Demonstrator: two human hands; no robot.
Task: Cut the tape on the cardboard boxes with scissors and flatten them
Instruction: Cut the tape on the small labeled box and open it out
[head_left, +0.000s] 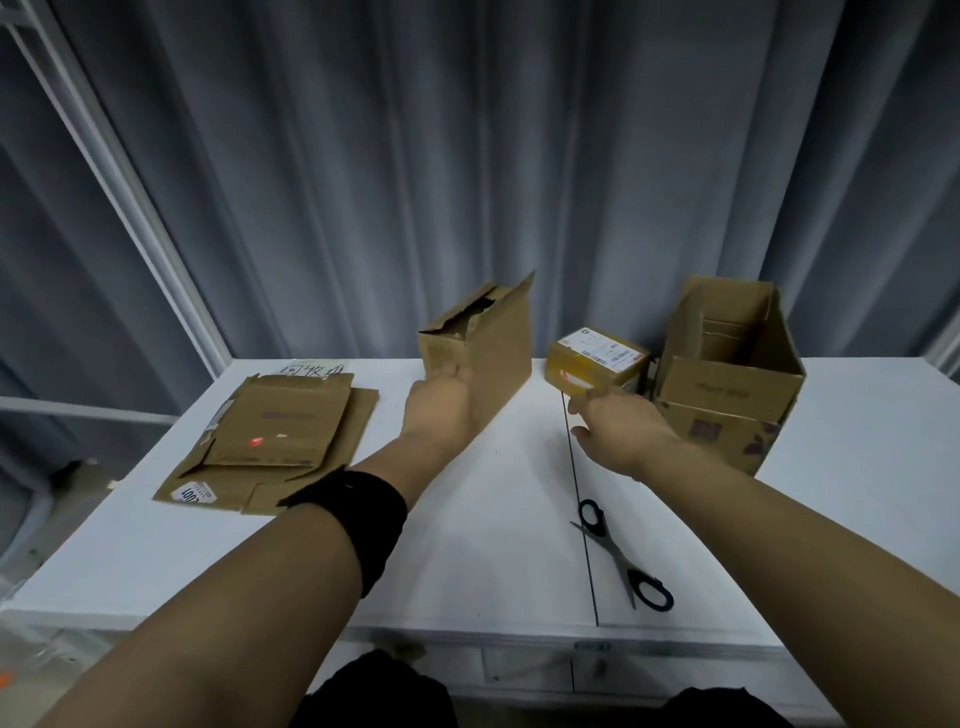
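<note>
A half-collapsed cardboard box (485, 343) stands upright at the table's middle back, its top torn open. My left hand (441, 410) grips its lower front edge. A small sealed box (597, 366) with a white label sits to the right; my right hand (618, 434) reaches up to its near bottom corner, fingers touching or almost touching it. Black-handled scissors (621, 556) lie shut on the table near the front right, below my right forearm. A stack of flattened boxes (275, 441) lies at the left.
A large open-topped cardboard box (727, 379) stands at the right, close behind the small one. The white table (467, 545) has a dark seam running front to back. A paper sign with handwriting (311, 370) lies behind the flat stack. Grey curtains hang behind.
</note>
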